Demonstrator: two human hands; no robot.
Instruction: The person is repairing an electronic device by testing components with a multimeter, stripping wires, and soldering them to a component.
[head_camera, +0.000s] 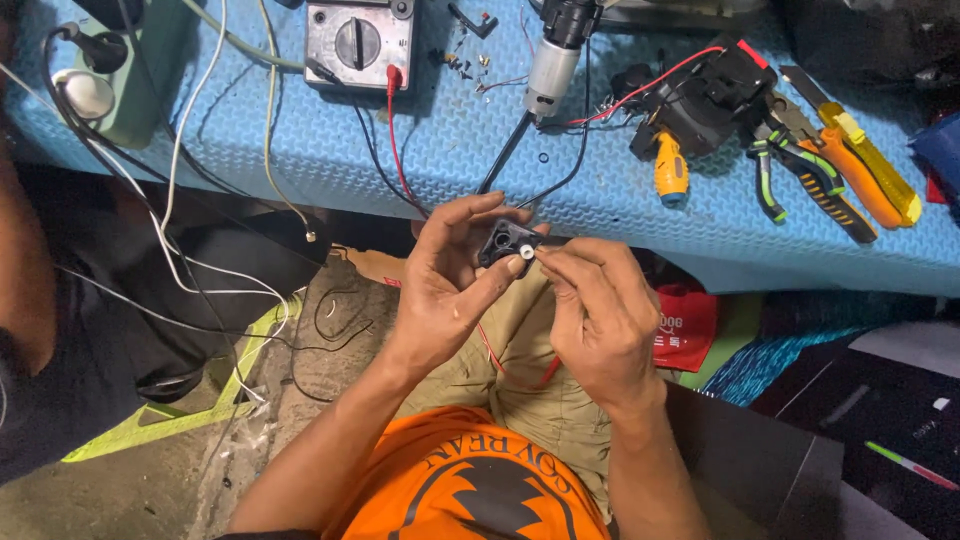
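My left hand (452, 275) grips a small black plastic part (507, 243) between thumb and fingers, just below the edge of the blue mat. My right hand (592, 305) pinches a tiny white round piece (526, 255) against the black part. Thin red wires (495, 355) hang down between my hands over my lap. Black wires run from the part up toward a grey cylindrical motor (552, 72) on the mat.
On the blue mat (450, 150) lie a grey multimeter (358, 42), a black tool housing (705, 95), a yellow screwdriver (670, 170), green-handled pliers (800, 170) and a yellow utility knife (865, 160). A green power strip (120, 80) with cables sits at the left. A red bag (685, 325) lies below.
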